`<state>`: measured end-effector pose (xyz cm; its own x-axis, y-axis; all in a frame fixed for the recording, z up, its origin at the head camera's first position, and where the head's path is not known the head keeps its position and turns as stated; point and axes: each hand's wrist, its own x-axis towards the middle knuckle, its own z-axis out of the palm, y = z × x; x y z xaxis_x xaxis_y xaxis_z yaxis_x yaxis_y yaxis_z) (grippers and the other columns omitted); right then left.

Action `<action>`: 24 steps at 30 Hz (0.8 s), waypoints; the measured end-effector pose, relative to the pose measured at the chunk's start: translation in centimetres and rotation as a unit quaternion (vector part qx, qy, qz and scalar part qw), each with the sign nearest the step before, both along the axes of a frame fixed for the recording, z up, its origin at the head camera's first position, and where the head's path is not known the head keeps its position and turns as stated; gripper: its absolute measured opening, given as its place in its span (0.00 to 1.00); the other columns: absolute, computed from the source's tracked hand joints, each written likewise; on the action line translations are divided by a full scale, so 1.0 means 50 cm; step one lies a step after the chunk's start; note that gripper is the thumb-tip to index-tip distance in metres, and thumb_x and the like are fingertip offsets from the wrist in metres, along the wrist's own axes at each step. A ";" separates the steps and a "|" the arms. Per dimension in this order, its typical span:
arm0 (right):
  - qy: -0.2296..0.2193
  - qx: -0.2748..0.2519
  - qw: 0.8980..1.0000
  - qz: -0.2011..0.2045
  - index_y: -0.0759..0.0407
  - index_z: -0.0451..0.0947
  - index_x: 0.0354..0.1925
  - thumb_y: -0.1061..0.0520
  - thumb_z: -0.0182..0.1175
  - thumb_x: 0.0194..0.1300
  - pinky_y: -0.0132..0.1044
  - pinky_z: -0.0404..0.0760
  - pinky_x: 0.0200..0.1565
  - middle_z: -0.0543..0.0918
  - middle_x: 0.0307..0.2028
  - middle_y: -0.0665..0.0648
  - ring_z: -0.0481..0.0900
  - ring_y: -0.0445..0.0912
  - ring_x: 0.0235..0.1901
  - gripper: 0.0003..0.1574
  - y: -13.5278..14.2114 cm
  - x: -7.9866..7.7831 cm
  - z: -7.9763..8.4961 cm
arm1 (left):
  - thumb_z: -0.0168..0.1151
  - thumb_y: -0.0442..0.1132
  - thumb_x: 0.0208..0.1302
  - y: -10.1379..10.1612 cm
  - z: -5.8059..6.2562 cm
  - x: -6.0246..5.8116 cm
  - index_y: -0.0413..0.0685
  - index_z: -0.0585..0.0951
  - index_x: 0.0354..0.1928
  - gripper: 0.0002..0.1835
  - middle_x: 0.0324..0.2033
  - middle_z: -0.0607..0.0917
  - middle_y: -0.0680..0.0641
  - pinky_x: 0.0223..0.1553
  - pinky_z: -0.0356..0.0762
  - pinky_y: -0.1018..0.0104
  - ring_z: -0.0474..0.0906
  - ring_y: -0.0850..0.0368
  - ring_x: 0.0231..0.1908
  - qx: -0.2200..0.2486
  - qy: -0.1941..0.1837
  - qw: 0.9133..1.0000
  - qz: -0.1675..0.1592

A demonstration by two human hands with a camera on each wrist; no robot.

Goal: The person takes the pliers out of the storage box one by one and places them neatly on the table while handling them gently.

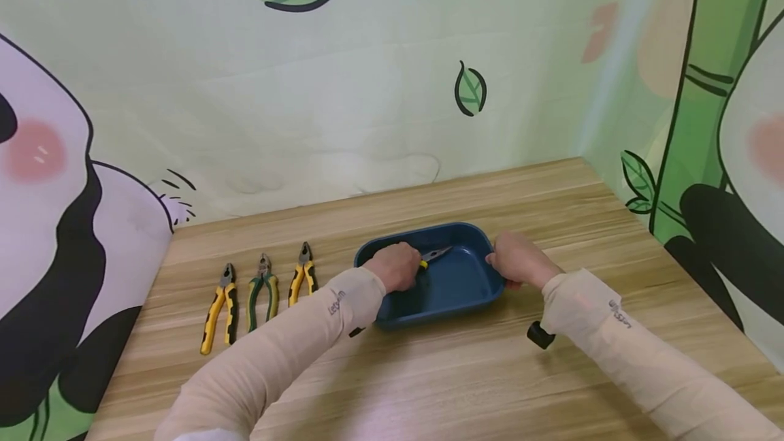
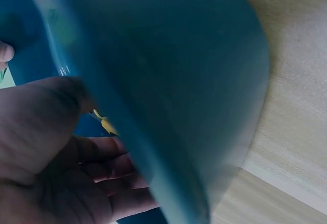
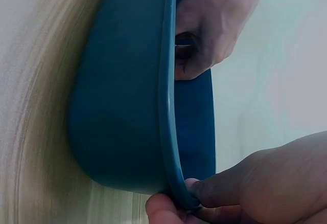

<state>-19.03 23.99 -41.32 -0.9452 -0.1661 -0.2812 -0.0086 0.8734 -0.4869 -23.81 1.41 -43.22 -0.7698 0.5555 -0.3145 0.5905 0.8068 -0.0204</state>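
Note:
A blue rectangular basin (image 1: 462, 281) stands on the wooden table. My left hand (image 1: 397, 265) reaches over its left end and holds a pair of pliers (image 1: 436, 254) inside it. Their pointed grey nose sticks out to the right of the hand, and the grip is mostly hidden; a bit of yellow handle (image 2: 107, 126) shows by the fingers in the left wrist view. At the basin's right end, my right hand (image 1: 520, 260) pinches the rim, with thumb inside and fingers outside, as the right wrist view (image 3: 276, 180) shows.
Three pliers lie in a row left of the basin: yellow-black ones (image 1: 211, 318), green ones (image 1: 252, 298) and another yellow-black pair (image 1: 297, 284), partly covered by the left sleeve (image 1: 294, 352). A cloth printed with pandas and leaves (image 1: 367, 87) hangs behind the table (image 1: 478, 380).

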 end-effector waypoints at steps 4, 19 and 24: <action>-0.004 0.000 1.000 -0.004 0.70 0.80 0.27 0.64 0.55 0.75 0.38 0.84 0.27 0.80 0.13 0.55 0.82 0.45 0.14 0.18 -0.001 -0.001 -0.003 | 0.67 0.38 0.65 -0.005 0.006 -0.005 0.50 0.74 0.16 0.19 0.19 0.73 0.52 0.25 0.70 0.64 0.70 0.57 0.21 0.013 -0.030 0.999 0.025; -0.006 -0.002 1.000 -0.006 0.69 0.79 0.28 0.64 0.54 0.75 0.37 0.83 0.26 0.80 0.13 0.56 0.81 0.45 0.14 0.17 -0.001 0.001 -0.002 | 0.63 0.50 0.70 -0.010 0.027 -0.006 0.50 0.76 0.24 0.18 0.24 0.73 0.51 0.30 0.68 0.63 0.71 0.56 0.25 0.023 -0.108 0.990 0.091; -0.004 0.000 1.000 -0.009 0.69 0.78 0.28 0.64 0.55 0.76 0.37 0.83 0.26 0.81 0.13 0.56 0.82 0.45 0.14 0.17 -0.001 0.001 -0.002 | 0.55 0.53 0.74 -0.009 0.031 -0.012 0.51 0.75 0.26 0.20 0.24 0.73 0.51 0.34 0.68 0.60 0.71 0.56 0.26 0.016 -0.139 0.984 0.107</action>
<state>-19.00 23.94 -41.43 -0.9455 -0.1495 -0.2893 0.0109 0.8734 -0.4870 -24.41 0.94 -41.64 -0.7562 0.4033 -0.5152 0.3865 0.9107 0.1456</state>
